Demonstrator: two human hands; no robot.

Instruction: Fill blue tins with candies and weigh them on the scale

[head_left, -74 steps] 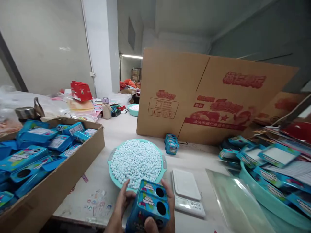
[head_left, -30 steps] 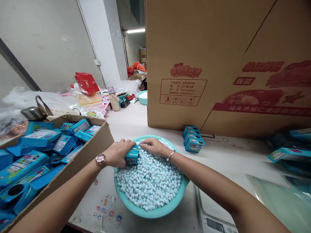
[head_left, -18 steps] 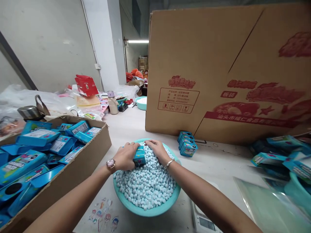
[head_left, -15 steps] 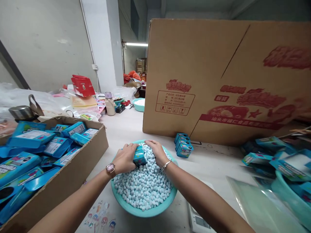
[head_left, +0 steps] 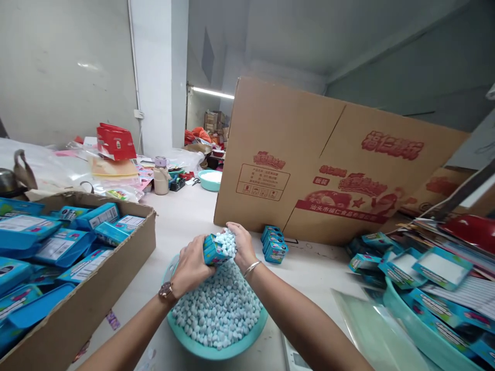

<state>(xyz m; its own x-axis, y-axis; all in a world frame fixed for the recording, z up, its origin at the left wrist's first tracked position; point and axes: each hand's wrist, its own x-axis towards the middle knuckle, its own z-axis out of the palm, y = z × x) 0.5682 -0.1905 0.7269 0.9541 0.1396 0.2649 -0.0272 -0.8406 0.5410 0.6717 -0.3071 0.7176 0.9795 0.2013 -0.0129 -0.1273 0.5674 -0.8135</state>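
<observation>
My left hand (head_left: 191, 265), with a watch at its wrist, grips a blue candy box (head_left: 215, 252) tilted over the basin; it may be more than one box side by side. Cupped against the box's right end, my right hand (head_left: 243, 248) holds a heap of small pale-blue candies (head_left: 227, 242). The box opening is hidden behind these candies and my fingers. Below both hands, a turquoise basin (head_left: 217, 353) is filled with the same loose candies. Just right of my right hand, a row of small blue boxes (head_left: 275, 245) stands on the table.
An open carton (head_left: 127, 252) of blue boxes stands at left. A large printed cardboard box (head_left: 270, 129) walls off the back. At right, another turquoise basin (head_left: 402, 322) holds blue packages beside clear plastic sheets (head_left: 371, 319). A white scale (head_left: 294, 355) sits partly under my right arm.
Both hands have risen out of the candy pile with the box, and my right hand has brought a scoop of candies up against it. The camera view has shifted right and up.
</observation>
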